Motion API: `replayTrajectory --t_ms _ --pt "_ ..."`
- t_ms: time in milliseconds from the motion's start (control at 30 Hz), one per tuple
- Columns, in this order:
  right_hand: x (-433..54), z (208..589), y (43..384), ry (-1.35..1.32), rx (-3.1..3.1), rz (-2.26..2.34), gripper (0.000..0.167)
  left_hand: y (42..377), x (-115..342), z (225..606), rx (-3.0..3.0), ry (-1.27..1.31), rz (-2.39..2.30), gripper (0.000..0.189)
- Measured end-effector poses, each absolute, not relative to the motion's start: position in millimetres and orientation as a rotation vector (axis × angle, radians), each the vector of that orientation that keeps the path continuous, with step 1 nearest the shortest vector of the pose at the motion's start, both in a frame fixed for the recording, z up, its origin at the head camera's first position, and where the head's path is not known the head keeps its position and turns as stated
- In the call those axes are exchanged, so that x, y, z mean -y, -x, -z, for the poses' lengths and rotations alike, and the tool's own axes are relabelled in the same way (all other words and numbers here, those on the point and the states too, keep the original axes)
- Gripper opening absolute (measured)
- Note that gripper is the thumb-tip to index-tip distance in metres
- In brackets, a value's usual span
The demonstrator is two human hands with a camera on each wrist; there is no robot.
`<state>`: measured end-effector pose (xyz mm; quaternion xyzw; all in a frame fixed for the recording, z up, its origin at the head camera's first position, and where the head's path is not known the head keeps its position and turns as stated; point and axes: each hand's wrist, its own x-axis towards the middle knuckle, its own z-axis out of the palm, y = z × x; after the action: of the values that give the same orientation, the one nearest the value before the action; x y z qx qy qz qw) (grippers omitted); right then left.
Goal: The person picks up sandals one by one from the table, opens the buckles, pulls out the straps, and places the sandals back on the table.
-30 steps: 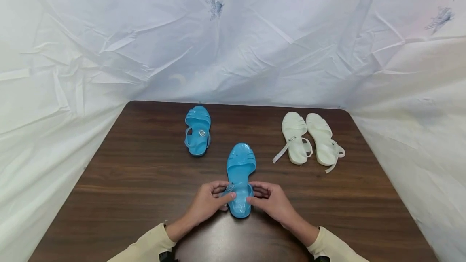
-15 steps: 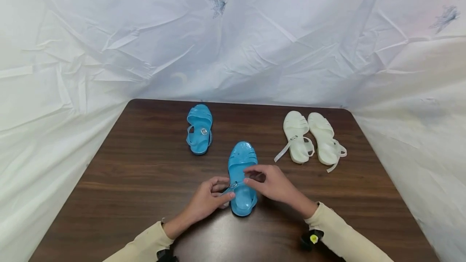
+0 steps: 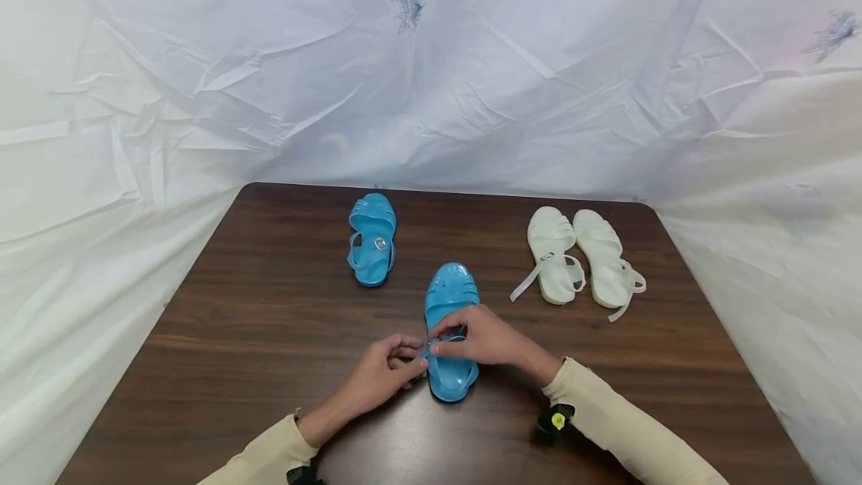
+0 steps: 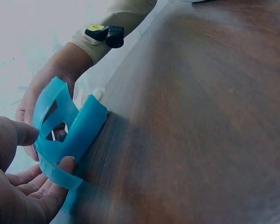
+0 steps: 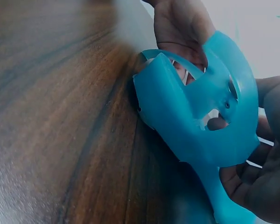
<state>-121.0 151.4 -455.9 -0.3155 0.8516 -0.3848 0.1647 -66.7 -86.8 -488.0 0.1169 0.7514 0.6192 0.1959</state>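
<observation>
A glossy blue sandal (image 3: 452,287) lies on the table, toe pointing away, its ankle strap crossing above the footbed. At its left side my left hand (image 3: 387,369) holds the strap near the buckle. In the left wrist view the strap's loose end (image 4: 60,176) passes across the left fingers, the thumb touching higher up. My right hand (image 3: 481,339) reaches over the sandal from the right, thumb and forefinger pinching at the buckle. The right wrist view shows the sandal's heel and strap (image 5: 228,88) close up; the fingertips are partly hidden behind the strap.
A second blue sandal (image 3: 372,238) lies farther back to the left. Two white sandals (image 3: 552,253) with loose straps lie side by side at the back right. A white printed sheet (image 3: 431,96) hangs behind the dark wooden table (image 3: 269,305).
My right hand has left the sandal's right side and crossed left over it to the buckle. The left hand stays beside the strap, and the strap now spans the sandal.
</observation>
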Motion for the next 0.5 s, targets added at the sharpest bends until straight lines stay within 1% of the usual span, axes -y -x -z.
replayTrajectory --t_ms 233,500 --pt "-154.8 455.8 124.1 0.913 -2.371 1.064 0.028 68.1 89.3 488.6 -2.213 -0.379 -1.672 0.024" --pt "-156.8 456.2 121.2 0.980 -2.390 1.071 0.027 73.2 88.2 492.1 -2.167 -0.381 -1.741 0.021"
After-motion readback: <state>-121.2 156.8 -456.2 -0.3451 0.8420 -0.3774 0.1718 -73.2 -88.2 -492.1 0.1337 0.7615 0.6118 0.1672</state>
